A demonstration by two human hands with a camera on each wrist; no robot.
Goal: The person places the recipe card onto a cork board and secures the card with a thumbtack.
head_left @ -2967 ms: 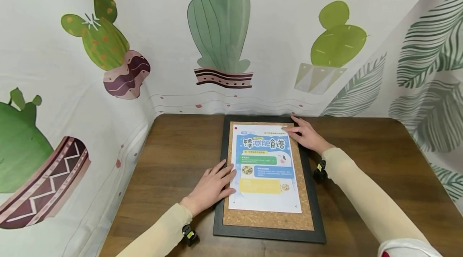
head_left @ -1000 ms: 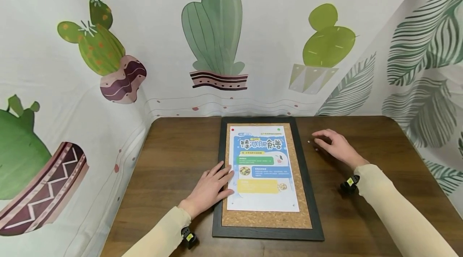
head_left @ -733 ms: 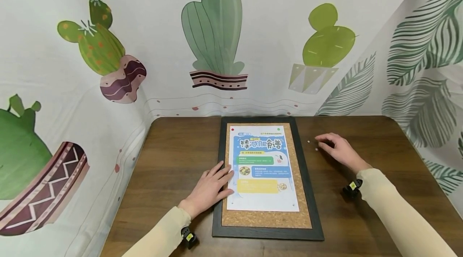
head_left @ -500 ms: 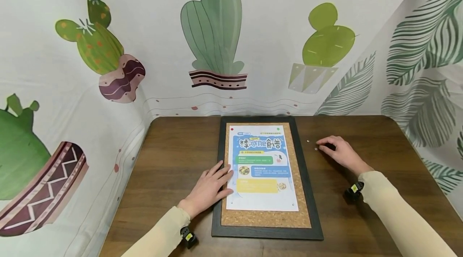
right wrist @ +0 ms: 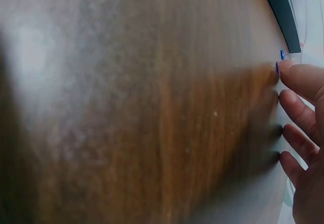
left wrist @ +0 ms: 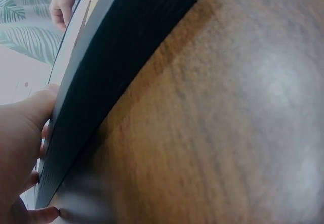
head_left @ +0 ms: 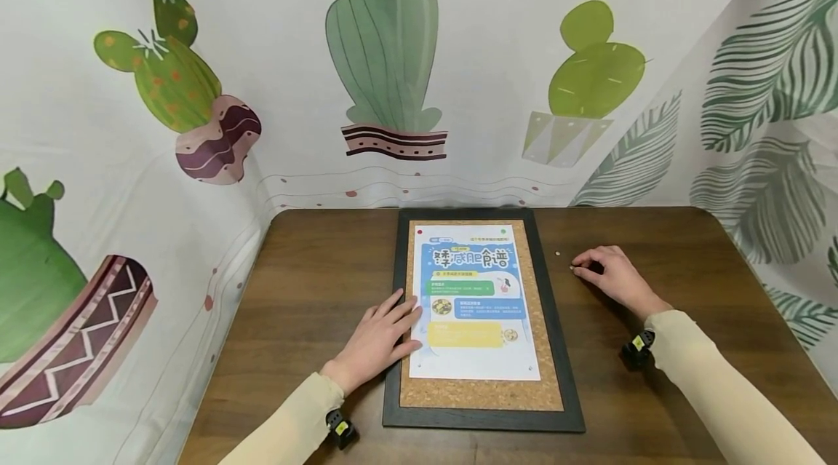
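Note:
A cork board (head_left: 481, 396) in a black frame (head_left: 484, 419) lies on the wooden table, with a printed poster (head_left: 474, 367) on it. A red thumbtack (head_left: 420, 232) sits in the poster's top left corner and a green thumbtack (head_left: 503, 232) in the top right. My left hand (head_left: 373, 341) rests, fingers spread, across the frame's left side, fingertips on the poster's edge. To the board's right, my right hand (head_left: 615, 276) has thumb and index finger pinching a small thumbtack (right wrist: 278, 69) at the table surface. Another thumbtack, blue-headed (right wrist: 282, 54), lies just beyond those fingertips.
The brown wooden table (head_left: 314, 261) reaches back to a white curtain (head_left: 294, 86) printed with cacti and leaves. Small marks show at the poster's bottom corners. A black camera (head_left: 636, 350) is strapped to the right wrist and another black camera (head_left: 342, 428) to the left.
My right hand has left the poster's top right corner, where the green thumbtack now shows, and moved right to the loose thumbtacks, its fingertips closing on one. My left hand stays on the frame.

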